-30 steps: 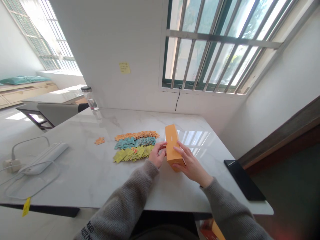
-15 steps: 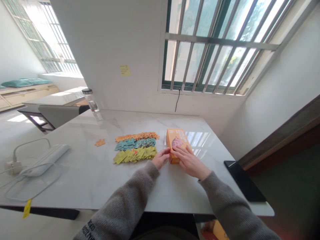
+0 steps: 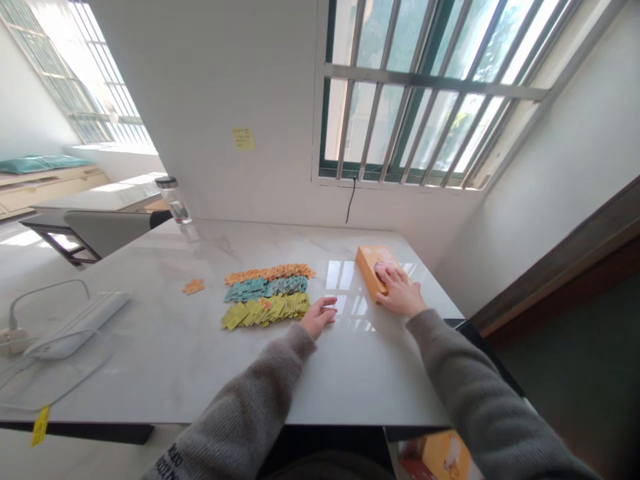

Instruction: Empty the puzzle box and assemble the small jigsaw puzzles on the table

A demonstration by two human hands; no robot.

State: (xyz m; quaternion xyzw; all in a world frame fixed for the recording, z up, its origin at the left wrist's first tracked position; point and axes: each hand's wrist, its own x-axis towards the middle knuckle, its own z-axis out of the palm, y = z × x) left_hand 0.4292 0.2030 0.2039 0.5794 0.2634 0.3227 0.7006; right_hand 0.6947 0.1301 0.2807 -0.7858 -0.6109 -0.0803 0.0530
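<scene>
My right hand [image 3: 401, 292] lies over the near part of an orange cardboard box [image 3: 373, 267], gripping it with the thumb along its near side and the fingers across the printed top. The box rests on the right part of the table. My left hand [image 3: 320, 318] is empty and open just above the tabletop, its fingers a little apart. Beside it lie three rows of overlapping jigsaw puzzle pieces: green pieces [image 3: 265, 311] nearest, teal pieces [image 3: 267, 287] in the middle and orange pieces [image 3: 270, 273] farthest. A few orange puzzle pieces [image 3: 193, 286] lie apart on the left.
The white marbled table [image 3: 165, 360] meets a wall at the back. A power strip [image 3: 83, 327] with cables lies on the left, and a clear bottle [image 3: 175, 201] stands at the far left corner. A dark flat object [image 3: 487, 350] shows at the right edge, partly behind my sleeve.
The box has moved right and away from me with my right hand on it. My left hand has come off the box and stays near the rows of pieces. The view has shifted slightly.
</scene>
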